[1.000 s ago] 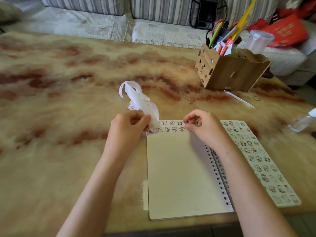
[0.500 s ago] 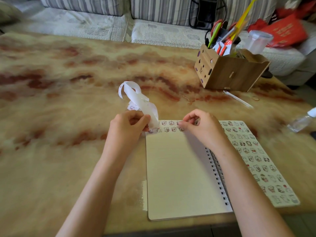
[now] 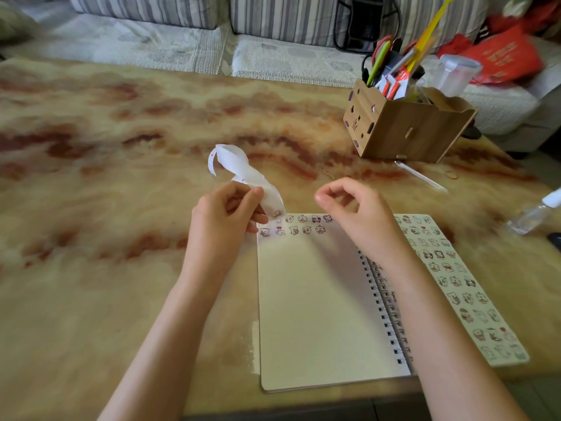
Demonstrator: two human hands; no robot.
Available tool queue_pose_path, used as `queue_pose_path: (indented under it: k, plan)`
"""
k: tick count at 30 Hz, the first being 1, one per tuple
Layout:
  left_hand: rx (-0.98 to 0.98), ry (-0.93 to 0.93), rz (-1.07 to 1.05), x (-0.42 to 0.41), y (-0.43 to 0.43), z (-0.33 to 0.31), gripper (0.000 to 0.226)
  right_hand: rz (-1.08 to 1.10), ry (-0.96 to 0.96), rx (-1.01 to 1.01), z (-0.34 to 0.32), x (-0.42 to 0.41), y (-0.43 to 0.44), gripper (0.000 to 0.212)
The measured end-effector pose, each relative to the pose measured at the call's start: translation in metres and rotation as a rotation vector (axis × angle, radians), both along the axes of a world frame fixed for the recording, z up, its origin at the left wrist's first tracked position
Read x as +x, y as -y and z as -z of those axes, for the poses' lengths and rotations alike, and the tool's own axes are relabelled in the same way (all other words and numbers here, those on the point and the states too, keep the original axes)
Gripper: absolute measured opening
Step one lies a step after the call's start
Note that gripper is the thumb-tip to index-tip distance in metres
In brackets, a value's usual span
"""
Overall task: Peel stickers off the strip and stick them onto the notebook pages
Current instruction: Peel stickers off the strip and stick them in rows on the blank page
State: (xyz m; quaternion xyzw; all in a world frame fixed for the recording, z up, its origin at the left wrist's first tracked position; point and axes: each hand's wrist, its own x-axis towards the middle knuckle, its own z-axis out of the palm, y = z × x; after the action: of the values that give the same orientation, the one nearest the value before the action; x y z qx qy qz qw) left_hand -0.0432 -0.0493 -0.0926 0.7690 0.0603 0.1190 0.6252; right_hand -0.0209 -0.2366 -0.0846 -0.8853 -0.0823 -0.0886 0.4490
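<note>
An open spiral notebook (image 3: 315, 305) lies at the table's near edge. Its left page carries two short rows of small cartoon stickers (image 3: 299, 225) along the top; its right page (image 3: 461, 287) is covered with several rows of them. My left hand (image 3: 226, 208) hovers just off the page's top-left corner, pinching a curly white sticker strip (image 3: 243, 174) that loops up and away; one sticker shows at the strip's lower end. My right hand (image 3: 353, 208) is raised above the top of the left page, thumb and fingers curled apart, holding nothing.
A wooden desk organiser (image 3: 406, 129) with pens and scissors stands at the back right. A thin clear stick (image 3: 420, 176) lies in front of it. A small clear bottle (image 3: 535, 215) lies at the right edge. A striped sofa (image 3: 273, 22) runs behind the table.
My right hand has lifted off the top row of stickers on the left page and its fingers have opened. My left hand has kept its hold on the strip, nearly still.
</note>
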Motion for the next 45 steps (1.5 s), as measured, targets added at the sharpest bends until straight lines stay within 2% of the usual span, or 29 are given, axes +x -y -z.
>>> queue_pose_path:
  k: [2,6,12,16,18,22,31,45]
  plan:
    - [-0.014,0.021,0.005,0.000,0.001,-0.001,0.018,-0.108,0.001,0.101,-0.007,-0.005,-0.008,0.010]
    - [-0.044,0.054,0.018,0.000,0.001,-0.003,0.017,-0.217,-0.019,0.181,-0.005,-0.009,-0.025,0.009]
    - [-0.110,0.049,0.049,0.000,0.001,-0.004,0.020,-0.214,0.045,0.237,-0.002,-0.010,-0.032,0.016]
    - [-0.140,0.018,0.101,0.000,0.003,-0.005,0.033,-0.191,0.033,0.330,0.001,-0.009,-0.034,0.012]
    - [-0.119,0.004,0.133,-0.001,0.003,-0.005,0.030,-0.179,0.030,0.354,0.002,-0.007,-0.034,0.011]
    - [-0.055,0.004,0.159,-0.003,0.004,-0.006,0.019,-0.183,0.052,0.313,0.005,-0.005,-0.033,0.009]
    - [-0.040,-0.003,0.120,-0.003,0.004,-0.005,0.020,-0.169,0.156,0.189,0.005,-0.008,-0.034,0.008]
    - [-0.023,-0.005,0.123,-0.003,0.005,-0.005,0.020,-0.164,0.152,0.158,0.003,-0.009,-0.034,0.009]
